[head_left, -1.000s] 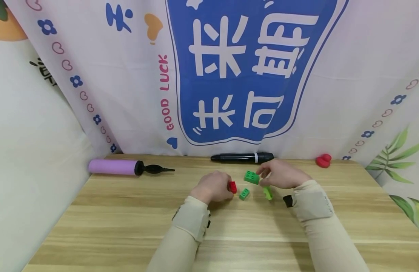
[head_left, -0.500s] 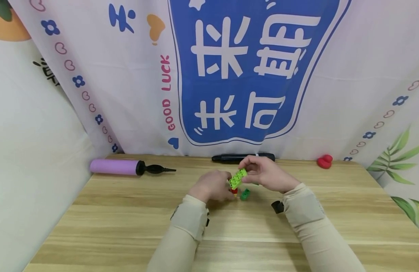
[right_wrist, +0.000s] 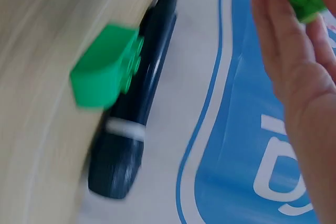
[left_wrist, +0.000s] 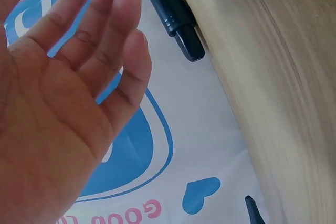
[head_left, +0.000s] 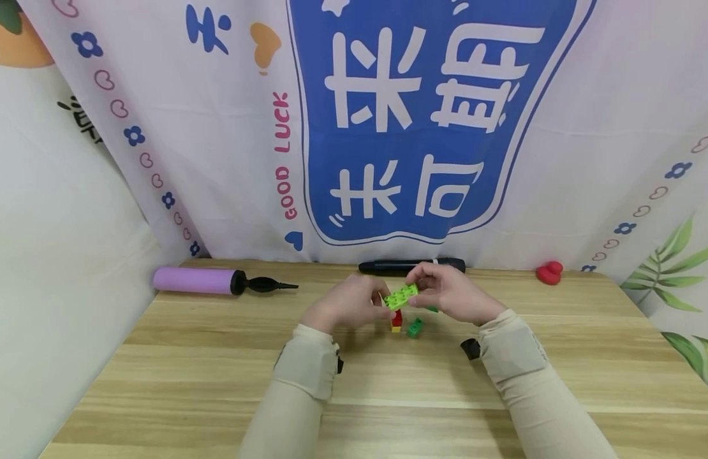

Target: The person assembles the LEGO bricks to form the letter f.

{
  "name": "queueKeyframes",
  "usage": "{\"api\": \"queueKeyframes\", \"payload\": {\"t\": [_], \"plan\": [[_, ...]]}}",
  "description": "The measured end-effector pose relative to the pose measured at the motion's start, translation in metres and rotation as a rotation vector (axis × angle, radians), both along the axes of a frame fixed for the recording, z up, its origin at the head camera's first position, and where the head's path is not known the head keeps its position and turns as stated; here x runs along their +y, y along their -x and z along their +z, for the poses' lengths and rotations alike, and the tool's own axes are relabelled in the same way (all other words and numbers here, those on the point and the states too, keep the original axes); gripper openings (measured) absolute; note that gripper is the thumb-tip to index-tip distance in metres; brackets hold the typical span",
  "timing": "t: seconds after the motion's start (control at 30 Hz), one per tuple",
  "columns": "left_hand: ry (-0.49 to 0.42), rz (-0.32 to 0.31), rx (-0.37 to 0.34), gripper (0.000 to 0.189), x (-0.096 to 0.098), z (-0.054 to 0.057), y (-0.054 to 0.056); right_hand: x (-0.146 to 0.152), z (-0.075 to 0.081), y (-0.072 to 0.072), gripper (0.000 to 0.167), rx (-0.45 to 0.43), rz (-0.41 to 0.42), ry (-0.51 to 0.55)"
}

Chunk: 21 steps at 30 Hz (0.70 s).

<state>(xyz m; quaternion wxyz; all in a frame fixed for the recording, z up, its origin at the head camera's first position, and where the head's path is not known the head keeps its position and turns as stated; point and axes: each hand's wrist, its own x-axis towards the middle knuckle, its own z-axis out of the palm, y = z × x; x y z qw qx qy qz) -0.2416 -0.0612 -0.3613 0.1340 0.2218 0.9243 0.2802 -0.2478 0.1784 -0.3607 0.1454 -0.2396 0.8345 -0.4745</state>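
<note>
A lime green toy building brick (head_left: 401, 297) is held above the table between both hands, its studs facing the head camera. My left hand (head_left: 347, 303) pinches its left end with thumb and fingertips; the other fingers are loosely spread in the left wrist view. My right hand (head_left: 453, 294) pinches the right end. Just below the lime brick stands a red brick (head_left: 397, 315) over a yellow one (head_left: 396, 329). To their right sits a small green brick (head_left: 415, 327). A larger green brick (right_wrist: 102, 72) is mostly hidden by my right hand in the head view.
A black cylinder with a white band (head_left: 388, 266) lies along the table's back edge, before the printed cloth (head_left: 228, 191). At the back left is a purple balloon pump (head_left: 196, 280). A small rounded red object (head_left: 550, 273) sits at the back right.
My right hand has picked up the lime brick and brought it left. My left hand has left the red brick and taken the lime brick's left end, which has turned flatter.
</note>
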Motion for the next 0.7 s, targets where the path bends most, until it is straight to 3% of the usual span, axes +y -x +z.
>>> {"api": "queueKeyframes", "payload": {"t": [0.13, 0.27, 0.47, 0.7], "plan": [[0.014, 0.013, -0.001, 0.017, 0.0012, -0.0016, 0.0009, 0.0014, -0.0044, 0.0026, 0.028, 0.105, 0.026, -0.177], [0.040, 0.023, 0.000, 0.018, 0.0021, -0.0031, 0.0018, 0.0005, -0.0084, 0.0046, 0.032, 0.173, 0.037, -0.252], [0.095, 0.026, -0.008, 0.025, 0.0050, -0.0031, 0.0007, -0.0008, -0.0108, 0.0057, 0.032, 0.214, 0.073, -0.319], [0.140, 0.022, 0.025, 0.027, 0.0095, -0.0052, -0.0009, -0.0015, -0.0105, 0.0048, 0.028, 0.183, 0.091, -0.354]]}}
